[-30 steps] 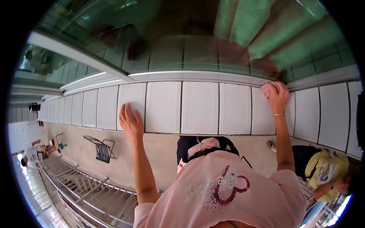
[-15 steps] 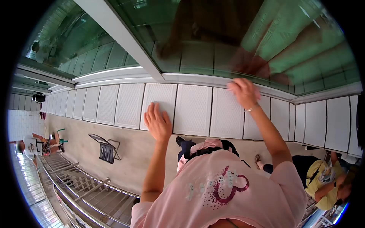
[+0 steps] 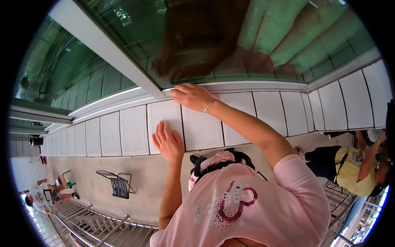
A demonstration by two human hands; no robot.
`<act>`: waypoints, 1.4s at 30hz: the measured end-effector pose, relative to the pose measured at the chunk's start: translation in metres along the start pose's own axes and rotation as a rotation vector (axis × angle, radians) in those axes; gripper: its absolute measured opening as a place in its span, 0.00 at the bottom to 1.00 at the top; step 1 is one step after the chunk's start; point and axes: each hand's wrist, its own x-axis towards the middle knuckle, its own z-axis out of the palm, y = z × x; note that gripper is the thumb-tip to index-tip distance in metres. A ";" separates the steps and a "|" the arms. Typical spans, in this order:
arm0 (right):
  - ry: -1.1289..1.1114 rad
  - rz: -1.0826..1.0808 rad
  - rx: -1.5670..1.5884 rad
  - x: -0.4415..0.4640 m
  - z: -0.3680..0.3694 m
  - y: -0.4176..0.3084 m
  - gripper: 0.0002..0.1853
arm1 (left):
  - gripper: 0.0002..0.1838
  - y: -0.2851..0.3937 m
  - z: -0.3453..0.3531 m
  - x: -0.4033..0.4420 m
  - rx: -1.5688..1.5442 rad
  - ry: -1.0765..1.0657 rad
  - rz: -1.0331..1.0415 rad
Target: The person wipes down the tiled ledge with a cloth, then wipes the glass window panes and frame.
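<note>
My left hand (image 3: pixel 168 140) lies with fingers spread on the white tiled ledge (image 3: pixel 201 127), near its front edge. Against the white window frame (image 3: pixel 255 87), at the foot of the upright post, is my right hand (image 3: pixel 190 96). Its fingers are pressed over a pink cloth (image 3: pixel 215 96), of which only a small part shows beside the wrist. Behind the frame stands the dark green window glass (image 3: pixel 205 45), which reflects the tiles and arms.
A folding stool (image 3: pixel 119 186) stands on the floor at the left, near metal railings (image 3: pixel 98 224). One person in white (image 3: pixel 39 196) is at the far left; another in a yellow shirt (image 3: pixel 353 173) is at the right. A black object (image 3: pixel 36 141) sits at the ledge's far left end.
My right hand has slid left along the window frame with the pink cloth, ending near the post. My left hand has shifted along the ledge and still rests on it. The camera view has shifted.
</note>
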 end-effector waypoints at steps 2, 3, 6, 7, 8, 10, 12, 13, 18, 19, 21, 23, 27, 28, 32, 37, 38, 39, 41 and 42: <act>-0.042 0.072 -0.004 -0.028 -0.023 0.010 0.04 | 0.23 -0.001 -0.002 0.000 -0.026 0.004 0.014; -0.074 0.141 -0.001 -0.045 -0.039 0.019 0.04 | 0.23 -0.002 -0.003 0.000 -0.024 0.009 0.021; -0.141 0.383 -0.083 -0.126 -0.074 0.039 0.14 | 0.23 -0.011 -0.006 0.001 -0.020 0.010 0.028; -0.120 0.465 -0.132 -0.155 -0.085 0.049 0.16 | 0.23 -0.014 -0.007 0.002 -0.004 0.014 0.039; -0.182 0.590 -0.086 -0.183 -0.109 0.059 0.19 | 0.23 -0.016 -0.006 0.003 -0.007 0.006 0.039; -0.177 0.776 -0.173 -0.217 -0.154 0.078 0.15 | 0.23 -0.017 -0.005 0.005 -0.004 0.002 0.020; 0.036 0.936 -0.256 -0.234 -0.193 0.090 0.10 | 0.23 -0.017 -0.006 0.006 -0.002 0.001 0.019; 0.126 1.016 -0.295 -0.248 -0.205 0.096 0.10 | 0.23 -0.018 -0.005 0.007 0.015 0.004 0.015; -0.075 1.321 -0.311 -0.366 -0.191 0.120 0.13 | 0.23 0.003 0.011 0.007 0.044 0.001 0.010; -0.106 1.245 -0.424 -0.363 -0.178 0.113 0.14 | 0.23 0.004 0.010 0.009 0.047 -0.006 0.017; -0.140 1.168 -0.535 -0.338 -0.160 0.101 0.18 | 0.23 0.002 0.008 0.013 0.039 -0.014 0.010; -0.178 1.174 -0.419 -0.299 -0.148 0.079 0.18 | 0.23 -0.005 0.008 0.013 0.032 -0.010 0.009; -0.077 0.859 0.057 -0.199 -0.134 0.009 0.11 | 0.23 -0.013 0.013 -0.004 0.032 0.013 0.035; -0.123 0.837 0.263 -0.184 -0.125 -0.005 0.13 | 0.23 -0.013 0.016 -0.007 0.023 0.013 0.043; -0.214 0.604 0.447 -0.144 -0.110 -0.049 0.21 | 0.23 -0.021 0.019 -0.008 -0.007 0.009 0.028; -0.291 0.824 0.225 -0.211 -0.146 0.020 0.26 | 0.22 -0.012 0.020 0.003 0.004 0.011 0.042; -0.324 0.691 0.095 -0.241 -0.159 0.046 0.32 | 0.22 -0.009 0.018 0.006 0.006 0.016 0.051; -0.415 0.767 0.060 -0.265 -0.178 0.061 0.34 | 0.22 -0.008 0.017 0.009 0.008 0.014 0.048; -0.566 0.674 -0.146 -0.297 -0.210 0.087 0.32 | 0.23 -0.005 0.016 0.016 0.012 -0.011 0.048; -0.500 0.645 -0.256 -0.324 -0.214 0.102 0.28 | 0.23 -0.006 0.016 0.018 0.014 -0.012 0.044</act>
